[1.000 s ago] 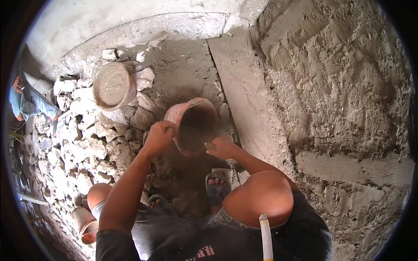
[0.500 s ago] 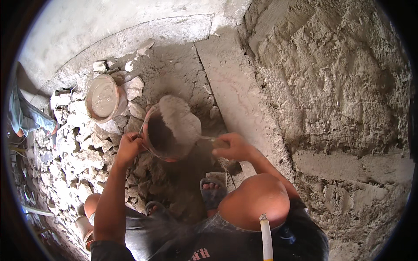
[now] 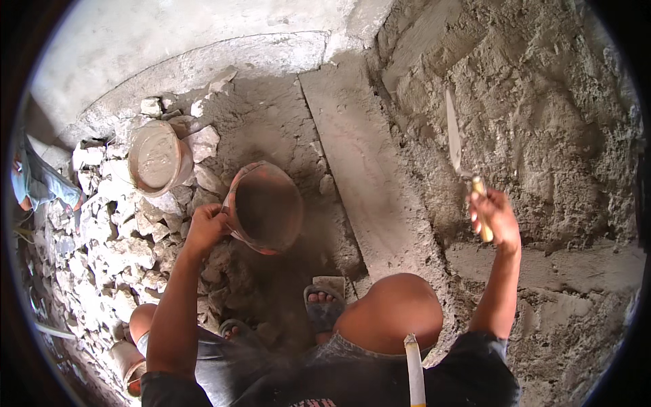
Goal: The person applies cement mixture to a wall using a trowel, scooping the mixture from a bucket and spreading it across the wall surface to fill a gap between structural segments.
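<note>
My left hand (image 3: 209,225) grips the left rim of a dusty reddish bucket (image 3: 291,193), whose dim inside looks grey; what it holds is hard to make out. My right hand (image 3: 493,216) is closed on the yellowish handle of a trowel (image 3: 454,132), held up to the right in front of rough grey mortar (image 3: 549,115). Up and left of that bucket, a second bucket (image 3: 182,159) full of pale wet mortar stands among broken stones. Below the dusty bucket are my sandaled feet (image 3: 322,305).
Broken stones (image 3: 129,251) cover the left side. A co-worker's legs (image 3: 41,183) are at the far left. An orange bucket (image 3: 129,366) lies lower left. A concrete strip (image 3: 352,156) runs beside my bucket, below a pale curved wall (image 3: 203,30). A lit cigarette (image 3: 415,376) juts from below.
The trowel, over the bucket with grey material half a second ago, has risen far right in my right hand. The bucket has shifted left from a second ago and tilts less.
</note>
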Tool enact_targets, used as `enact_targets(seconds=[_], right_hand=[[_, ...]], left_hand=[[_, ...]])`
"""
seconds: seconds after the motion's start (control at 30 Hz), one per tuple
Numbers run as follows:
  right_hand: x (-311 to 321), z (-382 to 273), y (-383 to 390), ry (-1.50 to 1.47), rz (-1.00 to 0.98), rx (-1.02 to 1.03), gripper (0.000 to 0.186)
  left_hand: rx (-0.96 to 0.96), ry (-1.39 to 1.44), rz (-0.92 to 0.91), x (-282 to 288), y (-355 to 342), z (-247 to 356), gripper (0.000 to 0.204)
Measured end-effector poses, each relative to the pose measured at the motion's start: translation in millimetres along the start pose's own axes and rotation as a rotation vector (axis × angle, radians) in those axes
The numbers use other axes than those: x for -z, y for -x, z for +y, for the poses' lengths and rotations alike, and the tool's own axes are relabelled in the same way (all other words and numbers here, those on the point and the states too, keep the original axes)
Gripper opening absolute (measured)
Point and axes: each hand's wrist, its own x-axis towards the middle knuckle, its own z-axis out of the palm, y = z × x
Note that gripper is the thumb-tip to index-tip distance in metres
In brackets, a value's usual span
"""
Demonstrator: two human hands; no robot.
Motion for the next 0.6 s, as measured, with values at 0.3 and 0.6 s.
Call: enact_targets(seconds=[0.3,0.6], right_hand=[[-208,120,33,0.681,-0.268,0.137,0.037],[-301,81,-9,0.884,-0.156,0.538,0.030]], left_hand=[[0.052,-0.033,0.068,-28,-13,-8,0.032],[-0.185,-0.496,0.112,-12,-5,-21,0.038]])
